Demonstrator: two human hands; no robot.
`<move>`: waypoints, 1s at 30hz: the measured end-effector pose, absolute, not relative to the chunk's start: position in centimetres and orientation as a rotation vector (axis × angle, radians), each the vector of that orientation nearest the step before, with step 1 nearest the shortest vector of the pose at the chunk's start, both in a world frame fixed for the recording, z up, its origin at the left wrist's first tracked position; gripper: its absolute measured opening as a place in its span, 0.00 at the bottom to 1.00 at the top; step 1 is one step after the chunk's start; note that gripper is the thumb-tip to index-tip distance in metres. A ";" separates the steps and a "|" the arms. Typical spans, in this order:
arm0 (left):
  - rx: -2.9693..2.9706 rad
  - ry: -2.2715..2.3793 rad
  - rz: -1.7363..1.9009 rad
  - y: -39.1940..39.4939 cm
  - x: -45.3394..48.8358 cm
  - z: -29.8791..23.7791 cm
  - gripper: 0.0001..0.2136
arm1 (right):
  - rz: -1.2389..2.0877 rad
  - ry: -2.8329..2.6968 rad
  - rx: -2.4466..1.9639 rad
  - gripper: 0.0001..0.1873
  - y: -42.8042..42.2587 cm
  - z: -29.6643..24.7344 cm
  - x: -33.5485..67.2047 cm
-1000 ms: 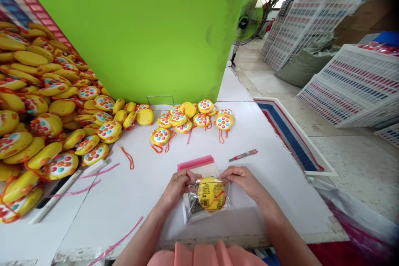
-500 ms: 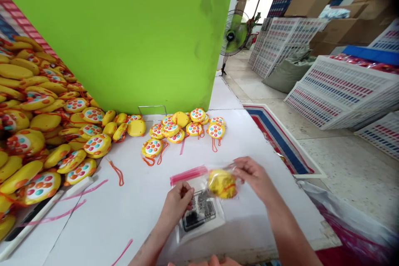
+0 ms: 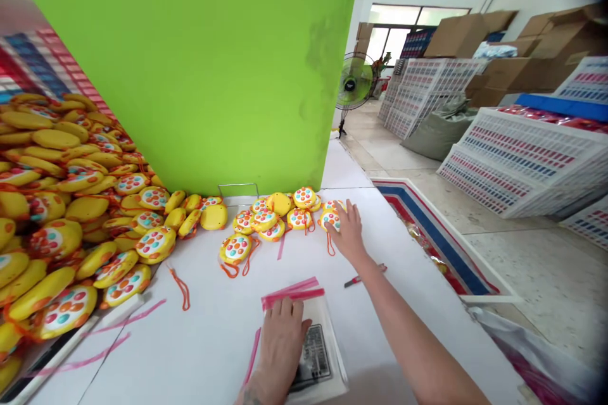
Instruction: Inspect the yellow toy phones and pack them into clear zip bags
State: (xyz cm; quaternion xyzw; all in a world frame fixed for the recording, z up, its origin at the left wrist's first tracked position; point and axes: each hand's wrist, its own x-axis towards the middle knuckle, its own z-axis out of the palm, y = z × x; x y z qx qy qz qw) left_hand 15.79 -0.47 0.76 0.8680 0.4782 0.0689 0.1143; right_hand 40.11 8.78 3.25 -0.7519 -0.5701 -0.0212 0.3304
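My left hand (image 3: 284, 345) lies over a stack of clear plastic bags (image 3: 332, 335), fingers resting near their pink top strip and thumb apart. A black printed panel (image 3: 316, 354) shows on the top bag, partly hidden by that hand. Farther forward, my right hand (image 3: 348, 231) is spread at the right end of a row of toys. Its fingers and thumb straddle a yellow animal-shaped toy (image 3: 331, 220) with coloured buttons and an orange cord, apparently touching it. More such toys (image 3: 264, 220) lie in a cluster to the left.
A large pile of the same toys (image 3: 61, 202) fills the left side. Behind the row stands a green panel (image 3: 237, 76). A slim red-and-black tool (image 3: 365, 275) lies beneath my right forearm. Pink strips (image 3: 80, 357) and a loose orange cord (image 3: 180, 288) are on the white table.
My right hand has moved forward to the toys; the bagged yellow toy it held is out of sight. My left hand has settled onto the bags. The view has tilted up.
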 end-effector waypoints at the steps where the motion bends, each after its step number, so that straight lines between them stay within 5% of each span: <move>1: 2.594 1.409 0.263 -0.5 15.8 0.5 0.07 | -0.018 -1.494 -1.990 0.31 9.8 2.4 39.8; 14: 2.627 1.372 0.456 -0.3 15.2 -0.4 0.08 | 0.468 -1.760 -1.757 0.39 3.0 0.6 36.5; 25: 2.645 1.373 0.494 -0.2 15.4 -0.9 0.04 | 1.284 -1.569 -1.381 0.25 -5.7 5.3 40.2; 30: 2.625 1.269 0.553 -0.1 15.1 -1.4 0.05 | 1.381 -1.661 -1.109 0.22 -6.0 5.9 40.8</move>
